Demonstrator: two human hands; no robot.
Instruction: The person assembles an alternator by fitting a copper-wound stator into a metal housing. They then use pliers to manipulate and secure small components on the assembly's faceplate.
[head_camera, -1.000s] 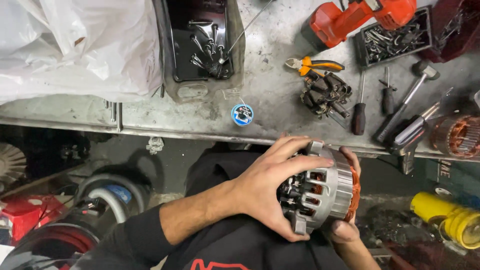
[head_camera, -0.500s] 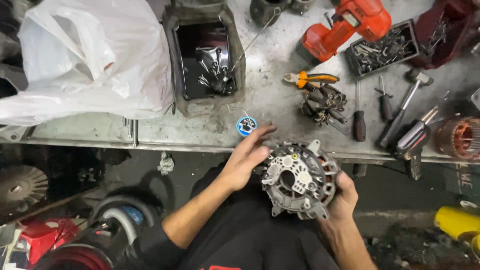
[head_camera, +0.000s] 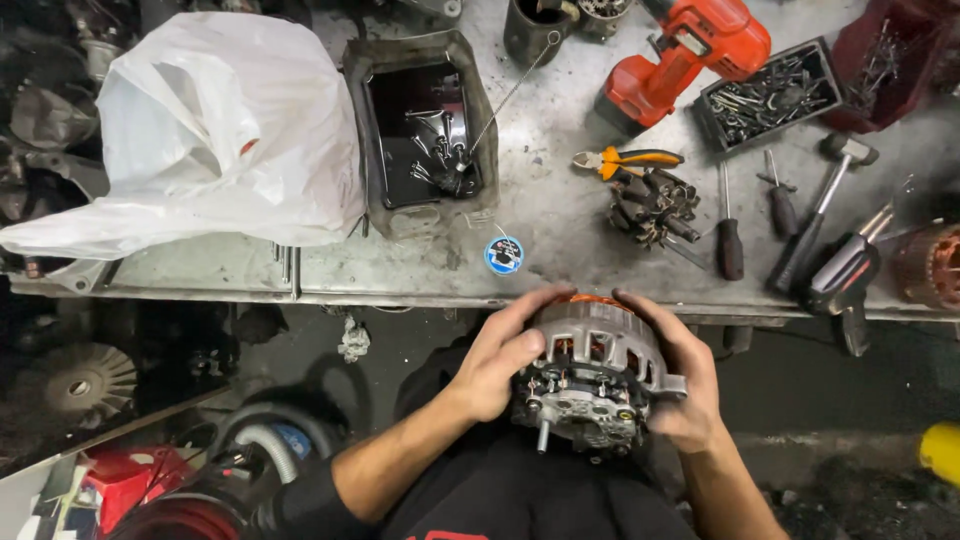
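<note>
Both hands, left hand (head_camera: 497, 362) and right hand (head_camera: 683, 375), clasp the alternator (head_camera: 593, 375) below the tabletop (head_camera: 560, 215) edge, its casing not yet opened.

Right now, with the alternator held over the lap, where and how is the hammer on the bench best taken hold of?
Probably by the dark handle end of the hammer, coming from the bench's near edge. It lies slanted, head away from the person, grip end nearest. The right hand is closest, but both it and the left hand hold the alternator. A screwdriver lies close beside it.
</note>
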